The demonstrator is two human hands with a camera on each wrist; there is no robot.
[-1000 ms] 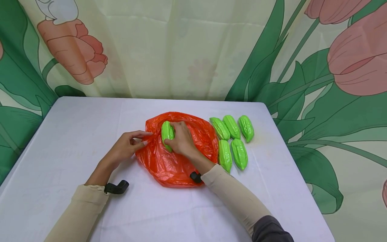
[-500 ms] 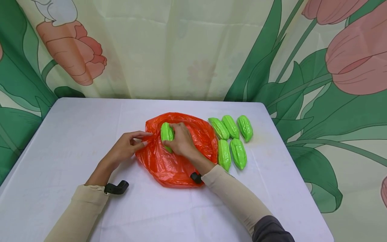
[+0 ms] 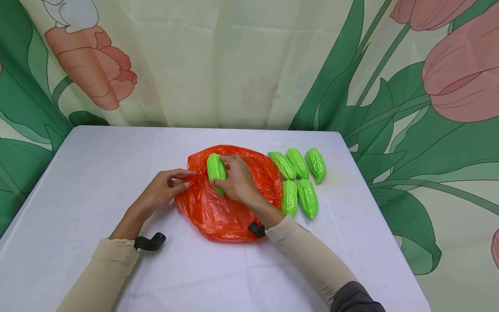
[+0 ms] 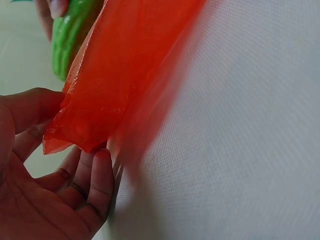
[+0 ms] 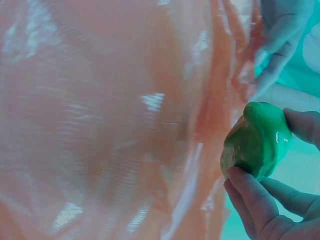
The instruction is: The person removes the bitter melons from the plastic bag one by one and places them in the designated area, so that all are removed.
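Note:
A red plastic bag lies spread on the white-covered table. At its left edge my left hand pinches the thin film between thumb and fingers; the left wrist view shows the bag's edge caught there. Over the bag, my right hand holds a glossy green ridged bitter melon by its sides, thumb opposite the fingers. Its rounded end faces the camera in the right wrist view. Several more bitter melons lie in two rows just right of the bag, the nearest against its edge.
The white tablecloth reaches the table's back edge, where a printed curtain hangs. Black wrist-worn camera mounts stick out from both wrists, the right one low over the bag.
The bitter melon in my right hand has risen slightly off the bag, showing more of itself. My right forearm has shifted a little right. My left hand stays put at the bag's edge.

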